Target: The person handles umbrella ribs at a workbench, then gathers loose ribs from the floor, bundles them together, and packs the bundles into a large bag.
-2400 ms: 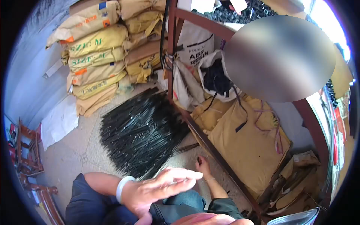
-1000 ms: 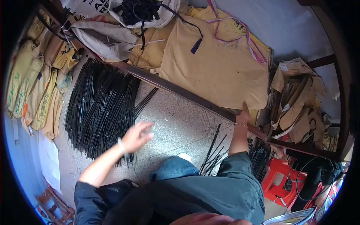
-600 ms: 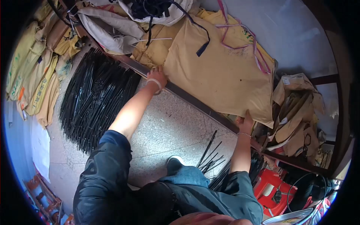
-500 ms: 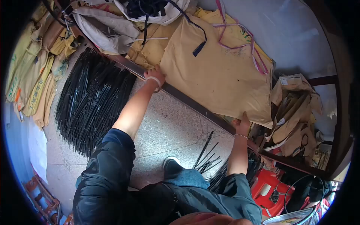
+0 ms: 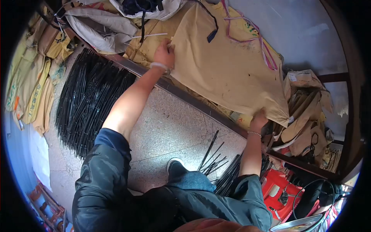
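Note:
A large flat brown paper sack (image 5: 228,73) lies over other sacks on a low platform with a dark rim. My left hand (image 5: 165,56) is closed on the sack's left edge, above the rim, a pale bracelet at its wrist. On the near right edge, close to the corner, my right hand (image 5: 259,120) grips the same sack, its fingers partly hidden under the paper. The sheet is slightly creased and raised between the two hands. A pink and white strap (image 5: 266,50) and a dark strap (image 5: 211,33) lie across the sack's far side.
Bundled thin black rods (image 5: 92,100) lie on the floor to the left, more rods (image 5: 228,176) near my right arm. The platform's dark rim (image 5: 201,111) runs diagonally before me. Folded sacks (image 5: 309,112) are stacked at right, a red plastic object (image 5: 278,193) below them.
My left hand has moved up and slightly right with the sack's edge. My right hand has shifted a little right. The sack is now more wrinkled and its near edge lifted.

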